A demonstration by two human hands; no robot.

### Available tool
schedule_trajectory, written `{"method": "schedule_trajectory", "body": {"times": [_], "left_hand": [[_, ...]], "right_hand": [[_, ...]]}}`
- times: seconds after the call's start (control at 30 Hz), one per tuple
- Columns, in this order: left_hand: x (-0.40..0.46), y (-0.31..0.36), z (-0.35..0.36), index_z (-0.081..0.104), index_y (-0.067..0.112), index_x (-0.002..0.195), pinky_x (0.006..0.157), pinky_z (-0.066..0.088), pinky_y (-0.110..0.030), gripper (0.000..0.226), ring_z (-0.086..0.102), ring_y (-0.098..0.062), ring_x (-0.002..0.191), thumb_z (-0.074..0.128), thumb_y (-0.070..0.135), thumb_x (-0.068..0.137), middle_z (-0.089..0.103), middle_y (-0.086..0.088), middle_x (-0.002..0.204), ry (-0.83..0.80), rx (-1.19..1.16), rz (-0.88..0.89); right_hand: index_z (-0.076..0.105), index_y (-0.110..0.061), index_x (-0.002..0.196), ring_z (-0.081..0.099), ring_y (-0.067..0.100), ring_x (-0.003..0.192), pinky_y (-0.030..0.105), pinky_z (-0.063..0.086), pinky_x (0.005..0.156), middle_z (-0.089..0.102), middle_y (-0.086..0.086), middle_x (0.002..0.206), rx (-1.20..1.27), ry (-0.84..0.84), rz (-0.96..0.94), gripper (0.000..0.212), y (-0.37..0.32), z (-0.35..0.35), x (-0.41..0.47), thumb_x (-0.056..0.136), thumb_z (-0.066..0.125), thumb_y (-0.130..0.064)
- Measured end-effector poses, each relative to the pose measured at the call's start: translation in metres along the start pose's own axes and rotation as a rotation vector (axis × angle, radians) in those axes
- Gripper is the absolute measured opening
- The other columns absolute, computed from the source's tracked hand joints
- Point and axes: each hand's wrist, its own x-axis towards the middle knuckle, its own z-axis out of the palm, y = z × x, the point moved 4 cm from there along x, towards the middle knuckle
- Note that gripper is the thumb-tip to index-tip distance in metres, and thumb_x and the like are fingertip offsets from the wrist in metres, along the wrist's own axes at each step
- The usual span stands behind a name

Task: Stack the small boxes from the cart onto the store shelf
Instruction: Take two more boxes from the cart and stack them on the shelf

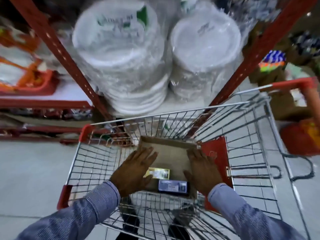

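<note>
A wire shopping cart with red corner guards stands in front of me. Inside it lies an open brown cardboard carton. In the carton are a small yellow-labelled box and a small dark blue box. My left hand rests flat on the carton's left side, its thumb touching the yellow box, fingers spread. My right hand lies flat on the carton's right side, fingers spread. Neither hand has closed around anything. The store shelf with red uprights stands just beyond the cart.
Two wrapped stacks of white disposable plates fill the shelf ahead. A red flap lies in the cart right of the carton. Red shelving with goods runs on the left. An orange bag and boxes sit on the right floor.
</note>
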Motion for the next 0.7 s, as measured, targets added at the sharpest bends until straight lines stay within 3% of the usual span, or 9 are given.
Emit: {"method": "schedule_trajectory", "body": {"times": [0.07, 0.17, 0.23, 0.33, 0.37, 0.47, 0.6, 0.7], "left_hand": [[0.008, -0.008, 0.048, 0.026, 0.013, 0.148, 0.109, 0.036, -0.056, 0.074, 0.033, -0.039, 0.139, 0.059, 0.037, 0.087, 0.031, -0.017, 0.155, -0.087, -0.077, -0.037], [0.026, -0.019, 0.109, 0.017, 0.012, 0.151, 0.116, 0.023, -0.052, 0.074, 0.021, -0.036, 0.145, 0.058, 0.033, 0.093, 0.017, -0.015, 0.160, -0.243, -0.112, -0.098], [0.039, -0.023, 0.134, 0.023, 0.006, 0.149, 0.113, 0.030, -0.053, 0.077, 0.032, -0.038, 0.140, 0.065, 0.030, 0.089, 0.026, -0.019, 0.157, -0.288, -0.094, -0.110], [0.050, -0.030, 0.160, 0.055, -0.004, 0.127, 0.084, 0.057, -0.050, 0.082, 0.065, -0.043, 0.105, 0.089, 0.023, 0.058, 0.062, -0.029, 0.124, -0.292, -0.120, -0.114], [0.052, -0.032, 0.167, 0.055, -0.004, 0.127, 0.083, 0.058, -0.046, 0.081, 0.065, -0.041, 0.105, 0.089, 0.020, 0.058, 0.063, -0.027, 0.123, -0.300, -0.133, -0.129], [0.062, -0.035, 0.183, 0.047, 0.000, 0.135, 0.101, 0.045, -0.045, 0.068, 0.053, -0.038, 0.121, 0.077, 0.014, 0.076, 0.055, -0.023, 0.135, -0.315, -0.161, -0.125], [0.069, -0.042, 0.194, 0.054, 0.008, 0.128, 0.098, 0.046, -0.044, 0.056, 0.055, -0.033, 0.117, 0.075, 0.015, 0.077, 0.059, -0.016, 0.130, -0.361, -0.112, -0.147], [0.072, -0.045, 0.193, 0.054, 0.010, 0.125, 0.095, 0.048, -0.044, 0.055, 0.055, -0.030, 0.114, 0.076, 0.021, 0.076, 0.060, -0.013, 0.127, -0.365, -0.062, -0.136]], "right_hand": [[0.025, -0.010, 0.145, 0.031, 0.031, 0.136, 0.042, 0.035, 0.106, 0.034, 0.012, 0.150, 0.031, -0.131, 0.015, 0.069, 0.005, 0.041, 0.014, 0.091, 0.057, -0.037], [0.038, -0.008, 0.138, 0.043, 0.033, 0.126, 0.041, 0.041, 0.102, 0.048, 0.015, 0.139, 0.034, -0.265, -0.004, 0.060, 0.007, 0.098, 0.034, 0.089, 0.061, -0.033], [0.049, -0.009, 0.127, 0.051, 0.032, 0.117, 0.040, 0.046, 0.095, 0.057, 0.014, 0.128, 0.016, -0.329, -0.021, 0.052, 0.006, 0.126, 0.044, 0.084, 0.066, -0.032], [0.058, -0.011, 0.113, 0.058, 0.030, 0.108, 0.037, 0.050, 0.085, 0.064, 0.011, 0.117, -0.023, -0.373, -0.054, 0.040, 0.001, 0.160, 0.050, 0.079, 0.069, -0.030], [0.060, -0.011, 0.111, 0.058, 0.030, 0.108, 0.037, 0.051, 0.083, 0.064, 0.012, 0.116, -0.040, -0.384, -0.061, 0.037, 0.000, 0.169, 0.051, 0.080, 0.069, -0.028], [0.060, -0.009, 0.110, 0.060, 0.032, 0.107, 0.038, 0.051, 0.084, 0.064, 0.015, 0.117, -0.062, -0.389, -0.071, 0.031, -0.001, 0.185, 0.056, 0.083, 0.069, -0.022], [0.063, -0.009, 0.106, 0.064, 0.033, 0.103, 0.040, 0.053, 0.086, 0.067, 0.015, 0.113, -0.066, -0.376, -0.072, 0.027, 0.001, 0.194, 0.062, 0.081, 0.070, -0.014], [0.063, -0.009, 0.105, 0.063, 0.032, 0.103, 0.039, 0.051, 0.087, 0.066, 0.015, 0.113, -0.025, -0.368, -0.097, 0.030, 0.001, 0.193, 0.063, 0.080, 0.073, -0.020]]}}
